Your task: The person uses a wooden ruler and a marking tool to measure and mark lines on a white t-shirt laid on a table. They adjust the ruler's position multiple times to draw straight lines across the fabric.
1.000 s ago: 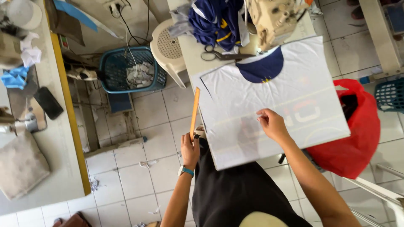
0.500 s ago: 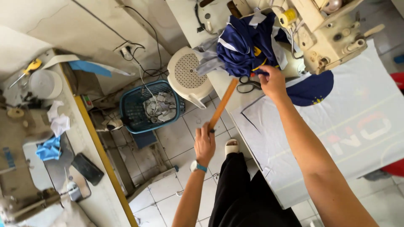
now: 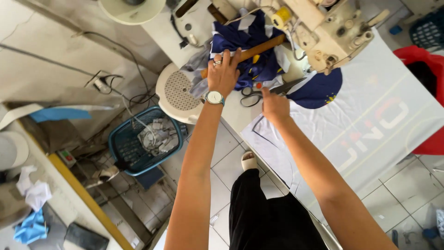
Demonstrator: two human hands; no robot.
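One wooden ruler (image 3: 252, 50) lies across the single heap of navy cloth (image 3: 249, 60) at the table's (image 3: 233, 115) far edge, pinned under the flat, spread left hand (image 3: 223, 74), while the right hand (image 3: 274, 104), fingers loosely curled and empty, touches one pair of scissors (image 3: 263, 92) beside one sewing machine (image 3: 333, 32) and one white shirt (image 3: 365, 120).

White tiled floor (image 3: 231, 162); teal basket (image 3: 138, 153); white plastic stool (image 3: 178, 95); daylight.

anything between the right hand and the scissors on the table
Nothing visible. The right hand is right at the scissors on the table, fingers by the handles. The left hand is apart, on the wooden ruler over the navy fabric pile.
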